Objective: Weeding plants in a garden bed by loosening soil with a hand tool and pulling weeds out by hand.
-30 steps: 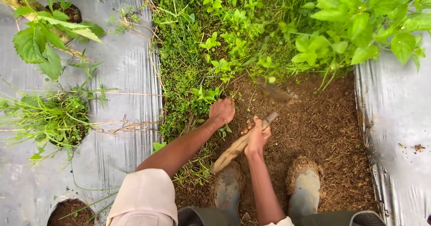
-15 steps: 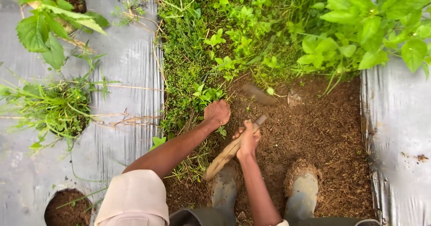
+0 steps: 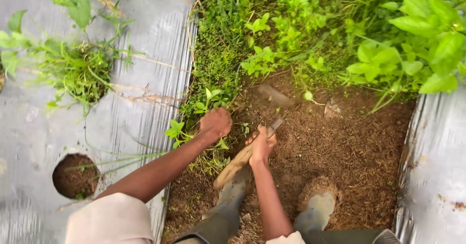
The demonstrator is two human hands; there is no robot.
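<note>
- Where the bare brown soil (image 3: pixel 340 152) meets the weeds (image 3: pixel 291 40), the line runs across the furrow from about 9 to 3 o'clock of the hands; this looks like weeding roughly half done, cleared ground near the boots (image 3: pixel 318 207), green growth left beyond.
- Right hand (image 3: pixel 262 146): fingers wrapped fully round the wooden handle of a hoe (image 3: pixel 242 159); the handle slants down toward 7 o'clock, the blurred blade (image 3: pixel 274 96) sits at 12 o'clock of the hand, right at the weed edge.
- Left hand (image 3: pixel 215 122): fingers curled in, closed on a clump of small weeds (image 3: pixel 204 103) at the furrow's left side; what exactly is pinched I cannot tell.
- Silver plastic sheet (image 3: pixel 136 127) covers the beds at 9 and 3 o'clock; a round planting hole (image 3: pixel 75 176) shows soil at 8 o'clock.
- Left to do, in my judgement: the thick green strip at 12 o'clock and the fringe along the left sheet edge.
</note>
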